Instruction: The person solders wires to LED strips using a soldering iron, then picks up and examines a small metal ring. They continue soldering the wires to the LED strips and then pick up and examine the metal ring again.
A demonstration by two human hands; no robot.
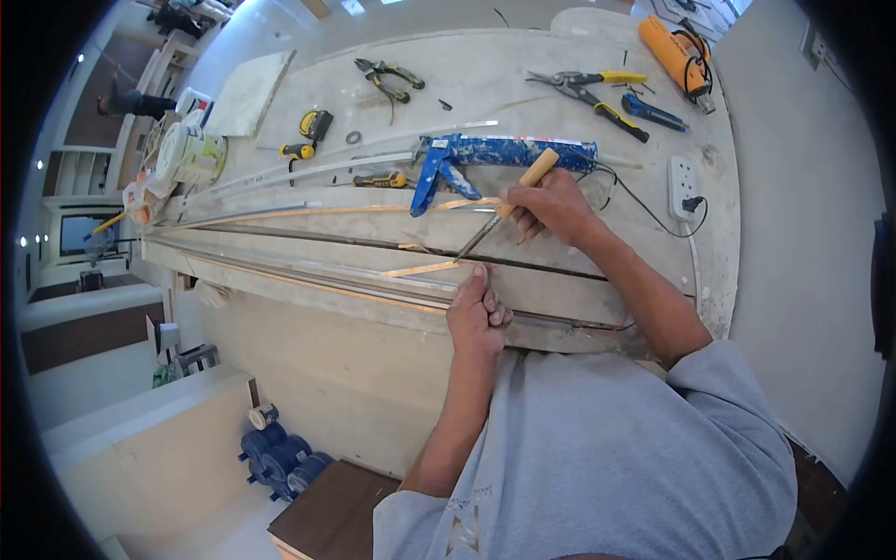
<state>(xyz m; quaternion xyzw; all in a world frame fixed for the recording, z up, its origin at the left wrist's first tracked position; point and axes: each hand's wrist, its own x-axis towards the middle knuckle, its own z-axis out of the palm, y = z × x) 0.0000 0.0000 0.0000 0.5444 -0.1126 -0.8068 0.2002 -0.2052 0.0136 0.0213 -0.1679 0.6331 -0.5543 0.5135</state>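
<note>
My right hand (pixel 555 207) is closed around the wooden handle of a soldering iron (pixel 539 169). Its metal shaft slants down and left, with the tip close to the end of a thin yellow LED strip (pixel 425 270). Just below that tip, my left hand (pixel 479 313) pinches the strip's end between thumb and finger, and a bit of red wire shows there. Long metal channels (pixel 308 271) run along the table edge under the strip. Beyond my right hand lies a blue caulking gun (pixel 513 151), smeared with white.
On the concrete-grey worktop (pixel 467 75) lie pliers (pixel 387 79), tin snips (pixel 597 93), a blue utility knife (pixel 653 113), a tape measure (pixel 315 124) and an orange heat gun (pixel 674 54). A power strip (pixel 682 187) with a black cord is at right. Buckets (pixel 191 152) stand at the far left.
</note>
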